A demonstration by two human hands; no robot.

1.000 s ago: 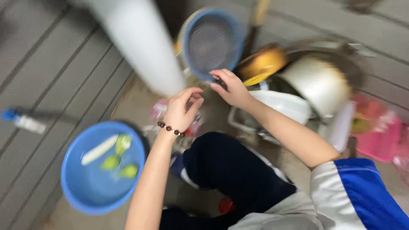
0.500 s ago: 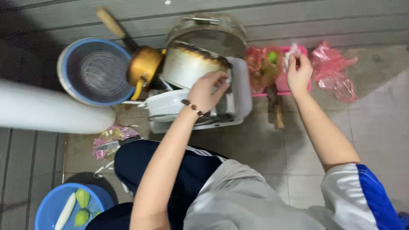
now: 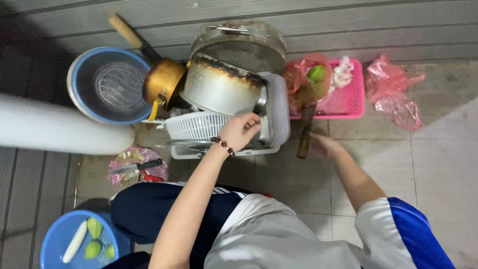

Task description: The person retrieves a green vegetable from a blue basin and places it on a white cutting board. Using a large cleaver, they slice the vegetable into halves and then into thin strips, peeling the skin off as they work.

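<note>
Rack (image 3: 279, 107), a grey dish rack on the tiled floor, is what our left hand (image 3: 239, 132) rests on: the fingers curl over its front part, touching the rim of a white basket (image 3: 191, 127) that lies in it, though we cannot tell whether they truly clasp anything. A beaded bracelet (image 3: 221, 144) sits on that wrist. Leaning in the rack behind the hand we see a big scorched pot (image 3: 219, 89), tilted on its side, and a brass-coloured pan (image 3: 162, 79) with a wooden handle against it; a round lid (image 3: 239, 42) stands behind both, against the wall. Our right hand (image 3: 326, 145) is blurred, open with the palm down and holding nothing, just right of a dark wooden handle (image 3: 304, 134) that lies on the floor beside the rack. Beyond that handle stands a pink basket (image 3: 351, 99) with a red bag (image 3: 303, 82) holding something green, and a second pink bag (image 3: 391, 89) lies further right on the tiles. Left of the rack sits a blue basin (image 3: 79, 74) with a strainer inside. Near our knee a knife (image 3: 137, 167) lies on a plastic bag of scraps, and at the lower left a blue bowl (image 3: 55, 239) holds peeled vegetable pieces.
</note>
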